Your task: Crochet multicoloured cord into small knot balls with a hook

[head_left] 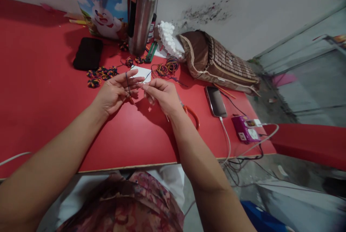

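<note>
Over the red table (40,91), my left hand (115,93) and my right hand (162,95) meet fingertip to fingertip. A thin dark cord (127,82) loops over my left fingers, which are stretched out with the thumb pressing the cord. The fingers of my right hand are curled and pinch the cord's other end. A white card (142,72) lies just beyond the fingertips. Behind it rests a bundle of multicoloured cord (166,68). Several small multicoloured knots (100,75) lie to the left of it.
Orange-handled scissors (192,115) lie under my right wrist. A phone (215,101) charges from a purple power strip (245,130) at the right. At the back stand a steel flask (141,16), a printed bag (104,5), a black pouch (88,53) and a brown cushion (218,62).
</note>
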### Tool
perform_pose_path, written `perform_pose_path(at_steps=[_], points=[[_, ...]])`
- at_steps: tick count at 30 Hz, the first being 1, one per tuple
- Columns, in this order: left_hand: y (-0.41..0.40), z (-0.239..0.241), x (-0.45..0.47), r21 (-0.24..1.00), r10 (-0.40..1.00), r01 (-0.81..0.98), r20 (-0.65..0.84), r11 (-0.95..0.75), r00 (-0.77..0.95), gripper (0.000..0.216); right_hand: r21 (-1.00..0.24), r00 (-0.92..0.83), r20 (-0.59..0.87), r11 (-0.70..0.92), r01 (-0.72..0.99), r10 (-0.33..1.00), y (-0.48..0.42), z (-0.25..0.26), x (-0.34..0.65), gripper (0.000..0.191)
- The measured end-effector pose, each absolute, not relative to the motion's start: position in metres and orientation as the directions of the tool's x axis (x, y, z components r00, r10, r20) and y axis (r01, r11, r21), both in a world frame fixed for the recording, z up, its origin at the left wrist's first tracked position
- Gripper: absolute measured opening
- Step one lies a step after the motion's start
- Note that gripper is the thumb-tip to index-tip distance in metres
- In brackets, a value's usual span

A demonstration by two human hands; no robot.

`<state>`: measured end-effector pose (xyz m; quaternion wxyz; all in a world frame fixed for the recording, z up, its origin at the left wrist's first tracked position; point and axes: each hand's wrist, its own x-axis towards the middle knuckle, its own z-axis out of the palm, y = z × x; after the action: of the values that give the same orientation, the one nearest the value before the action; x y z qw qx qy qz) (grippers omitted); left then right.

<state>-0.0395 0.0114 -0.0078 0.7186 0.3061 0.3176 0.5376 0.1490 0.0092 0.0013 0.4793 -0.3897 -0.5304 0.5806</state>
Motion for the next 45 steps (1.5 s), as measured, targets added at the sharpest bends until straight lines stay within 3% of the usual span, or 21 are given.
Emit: perform_pose_path(at_steps=[4, 9, 18, 24, 29, 36, 41, 45], points=[[0.010, -0.006, -0.039, 0.765, 0.948, -0.580, -0.126, 0.280, 0.291, 0.065, -0.982, -0.143, 0.121, 0.098, -0.159, 0.982, 0.009, 0.006, 0.151, 0.032], [0.009, -0.006, -0.040, 0.749, 0.942, -0.596, -0.113, 0.291, 0.317, 0.065, -0.984, -0.025, 0.100, 0.095, -0.152, 0.995, 0.014, 0.002, 0.155, 0.030], [0.010, -0.007, -0.044, 0.752, 0.947, -0.593, -0.132, 0.289, 0.293, 0.072, -0.982, -0.094, 0.112, 0.096, -0.160, 0.989, 0.008, 0.003, 0.149, 0.024], [0.011, -0.006, -0.045, 0.698, 0.930, -0.637, -0.121, 0.328, 0.347, 0.069, -0.997, -0.241, -0.066, -0.071, -0.014, 0.968, 0.011, -0.004, 0.148, 0.031], [0.006, -0.002, -0.043, 0.705, 0.913, -0.612, -0.126, 0.358, 0.388, 0.065, -0.992, -0.149, -0.123, -0.124, 0.000, 0.981, 0.015, -0.007, 0.152, 0.022], [0.002, -0.009, -0.041, 0.799, 0.806, -0.403, -0.164, 0.447, 0.569, 0.049, -0.997, 0.010, -0.009, -0.009, 0.080, 1.000, 0.020, -0.010, 0.160, 0.016], [0.005, -0.009, -0.038, 0.824, 0.863, -0.378, -0.237, 0.422, 0.447, 0.037, -0.952, 0.080, 0.215, 0.191, 0.238, 0.973, 0.017, -0.009, 0.157, 0.019], [0.004, -0.004, -0.036, 0.820, 0.914, -0.436, -0.238, 0.370, 0.329, 0.015, -0.945, 0.051, 0.255, 0.238, 0.223, 0.965, 0.005, -0.002, 0.143, 0.020]])
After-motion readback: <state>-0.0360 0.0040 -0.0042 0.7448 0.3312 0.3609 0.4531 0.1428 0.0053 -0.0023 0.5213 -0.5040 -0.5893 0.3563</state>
